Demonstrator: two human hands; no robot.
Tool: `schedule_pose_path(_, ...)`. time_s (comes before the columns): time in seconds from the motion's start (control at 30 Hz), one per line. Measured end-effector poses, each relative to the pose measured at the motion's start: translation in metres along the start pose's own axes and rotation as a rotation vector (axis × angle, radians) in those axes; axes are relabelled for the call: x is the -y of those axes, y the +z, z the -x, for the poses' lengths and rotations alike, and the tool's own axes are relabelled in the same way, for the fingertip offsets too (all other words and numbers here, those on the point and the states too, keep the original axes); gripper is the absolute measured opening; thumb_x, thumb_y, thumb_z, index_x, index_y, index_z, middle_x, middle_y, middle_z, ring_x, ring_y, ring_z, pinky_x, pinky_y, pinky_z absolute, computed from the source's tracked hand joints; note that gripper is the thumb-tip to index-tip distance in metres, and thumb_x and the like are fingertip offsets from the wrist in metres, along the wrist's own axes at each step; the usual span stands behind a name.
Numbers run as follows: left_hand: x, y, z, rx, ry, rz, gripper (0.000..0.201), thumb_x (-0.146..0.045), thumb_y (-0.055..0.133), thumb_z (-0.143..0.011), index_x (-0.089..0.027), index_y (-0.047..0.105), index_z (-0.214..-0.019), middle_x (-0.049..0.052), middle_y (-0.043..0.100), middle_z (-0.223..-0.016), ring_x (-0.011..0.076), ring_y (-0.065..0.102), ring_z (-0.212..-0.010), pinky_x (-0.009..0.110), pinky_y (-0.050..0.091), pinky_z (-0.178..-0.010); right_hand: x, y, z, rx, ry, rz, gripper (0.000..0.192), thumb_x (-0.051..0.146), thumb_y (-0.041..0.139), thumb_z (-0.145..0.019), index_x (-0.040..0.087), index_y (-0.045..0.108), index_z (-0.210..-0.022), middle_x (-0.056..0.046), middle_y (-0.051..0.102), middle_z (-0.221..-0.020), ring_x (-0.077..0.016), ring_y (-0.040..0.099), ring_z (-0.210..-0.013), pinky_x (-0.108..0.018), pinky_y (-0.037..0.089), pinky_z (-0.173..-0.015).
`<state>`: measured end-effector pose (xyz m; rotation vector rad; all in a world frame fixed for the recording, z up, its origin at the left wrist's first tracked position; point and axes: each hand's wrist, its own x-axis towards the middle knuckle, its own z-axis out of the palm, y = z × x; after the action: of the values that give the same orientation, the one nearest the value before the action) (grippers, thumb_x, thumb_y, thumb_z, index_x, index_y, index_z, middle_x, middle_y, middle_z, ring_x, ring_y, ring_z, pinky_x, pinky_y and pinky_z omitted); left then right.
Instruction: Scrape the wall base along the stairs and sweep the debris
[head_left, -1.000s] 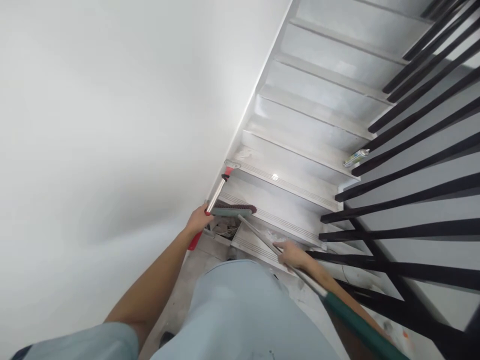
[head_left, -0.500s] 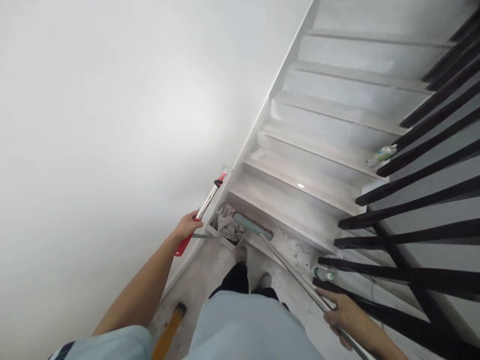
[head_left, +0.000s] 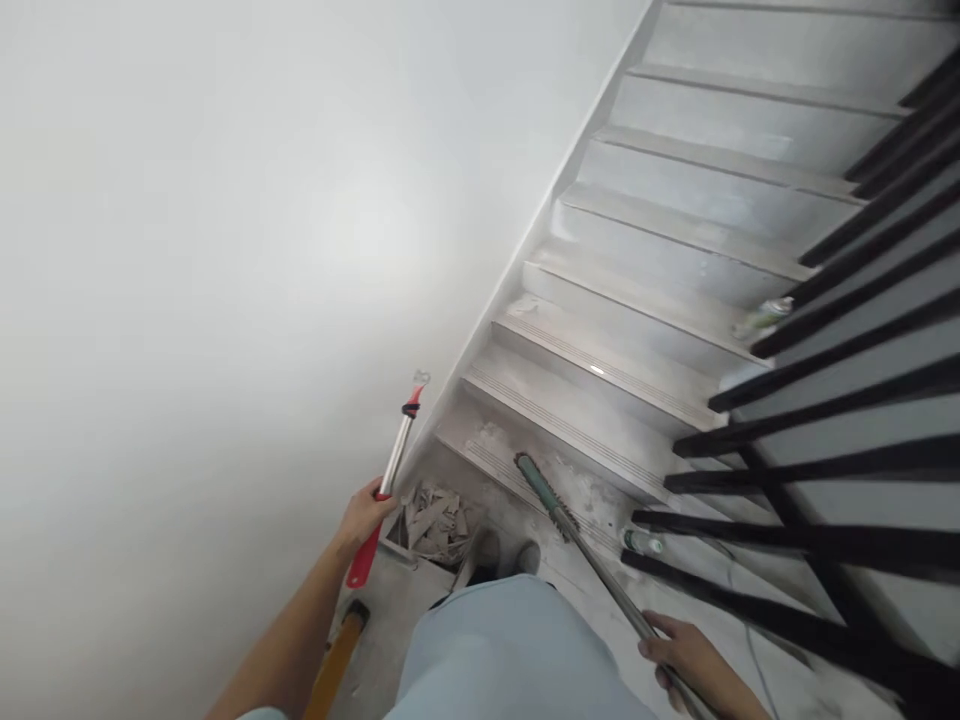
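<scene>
My left hand [head_left: 366,518] is closed round the red handle of a scraper [head_left: 396,455] with a silver shaft and a small metal head, held upright near the white wall. Below it a dustpan [head_left: 397,551] full of broken, greyish debris [head_left: 435,520] sits on the floor beside my shoes. Whether my left hand also touches the dustpan's handle I cannot tell. My right hand [head_left: 679,650] grips the metal pole of a broom [head_left: 611,590]. Its green bristled head [head_left: 546,492] lies over the lowest step, to the right of the dustpan.
Dusty pale stairs [head_left: 630,300] rise to the upper right, bordered by dark railing bars [head_left: 840,400]. A can [head_left: 765,315] stands by the bars on a higher step; a bottle [head_left: 643,543] lies lower down. A yellow bar with a black end [head_left: 341,650] leans at bottom left.
The broom head has swung away from the dustpan to the right and turned. My left hand and the scraper have moved lower, and the dustpan has shifted left and down in view.
</scene>
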<state>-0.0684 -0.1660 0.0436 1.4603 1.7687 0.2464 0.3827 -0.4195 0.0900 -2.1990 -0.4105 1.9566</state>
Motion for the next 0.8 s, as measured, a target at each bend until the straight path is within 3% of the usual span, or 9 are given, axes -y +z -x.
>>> schedule_pose_path(0.2, 0.066, 0.014, 0.002, 0.161, -0.09, -0.172, 0.037, -0.037, 0.048, -0.063, -0.017, 0.061, -0.091, -0.002, 0.053, -0.055, 0.02, 0.056, -0.06, 0.027, 0.041, -0.06, -0.013, 0.024, 0.023, -0.069, -0.001, -0.124, 0.071, 0.037, 0.051, -0.055, 0.001, 0.054, -0.116, 0.003, 0.046, -0.036, -0.0135, 0.043, -0.031, -0.022, 0.023, -0.035)
schedule_pose_path(0.33, 0.1, 0.027, 0.007, 0.196, -0.113, -0.176, 0.039, -0.04, 0.049, -0.06, -0.019, 0.062, -0.091, 0.002, 0.065, -0.069, 0.0274, 0.065, -0.079, 0.033, 0.047, -0.073, -0.037, 0.033, 0.033, -0.091, 0.06, -0.229, 0.047, 0.039, 0.053, -0.057, 0.011, 0.058, -0.094, 0.001, 0.049, -0.04, -0.0135, 0.046, -0.034, -0.021, 0.026, -0.036)
schedule_pose_path(0.47, 0.111, 0.041, 0.014, 0.233, -0.141, -0.207, 0.031, -0.04, 0.047, -0.06, -0.022, 0.06, -0.082, 0.002, 0.064, -0.065, 0.0304, 0.066, -0.081, 0.036, 0.048, -0.075, -0.049, 0.041, 0.04, -0.139, 0.082, -0.28, 0.033, 0.04, 0.056, -0.059, 0.016, 0.054, -0.081, 0.001, 0.049, -0.04, -0.012, 0.043, -0.032, -0.021, 0.025, -0.036)
schedule_pose_path(0.67, 0.12, 0.056, 0.016, 0.298, -0.129, -0.241, 0.023, -0.036, 0.044, -0.06, -0.024, 0.057, -0.076, -0.001, 0.061, -0.061, 0.0274, 0.065, -0.072, 0.035, 0.049, -0.07, -0.052, 0.05, 0.045, -0.194, 0.135, -0.329, 0.014, 0.033, 0.051, -0.07, 0.019, 0.049, -0.074, 0.002, 0.048, -0.04, -0.0112, 0.042, -0.031, -0.02, 0.026, -0.034)
schedule_pose_path(0.8, 0.136, 0.061, 0.008, 0.358, -0.141, -0.257, 0.021, -0.037, 0.044, -0.06, -0.025, 0.056, -0.072, 0.0, 0.059, -0.061, 0.0287, 0.066, -0.076, 0.037, 0.05, -0.072, -0.061, 0.053, 0.051, -0.271, 0.249, -0.663, 0.014, 0.028, 0.044, -0.077, 0.018, 0.047, -0.068, 0.001, 0.053, -0.052, -0.007, 0.043, -0.035, -0.016, 0.023, -0.032)
